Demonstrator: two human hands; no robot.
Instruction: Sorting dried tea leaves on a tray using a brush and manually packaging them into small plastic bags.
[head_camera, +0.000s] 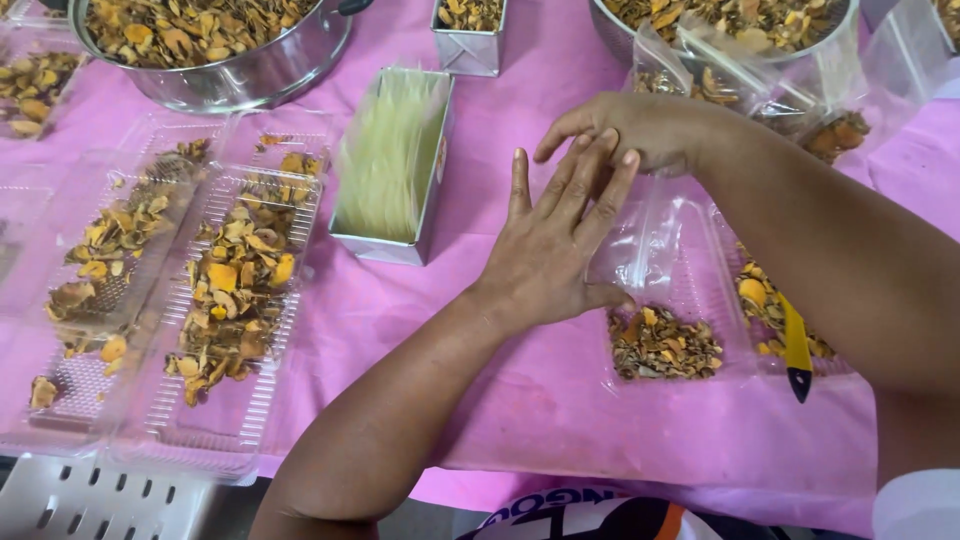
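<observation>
So from the head view my left hand (550, 255) is flat and spread, fingers (520, 185) wide, palm pressing down on the edge of a clear plastic bag (660, 250) that lies on the pink desk (520, 400). It isn't gripping anything, just holding the bag down. My right hand (640, 130) sits just above it, fingers curled narrow, tips meeting the left hand's fingertips at the bag's top end. Can't tell whether it's actually pinching the plastic or just resting there, the left fingers cover that bit.

The bag itself has a heap of dried orange-brown slices (665, 345) settled in its lower end, right beside my left thumb. Just to the right of it is another filled bag (765, 300) with a yellow-handled tool (797, 350) lying across it, under my right forearm.

Over on the left there are clear plastic trays (235, 290) with more of the slices spread in them. Between those and my hands stands a metal tin of thin pale sticks (388, 160). Big metal bowls (250, 70) of slices sit along the top edge.
</observation>
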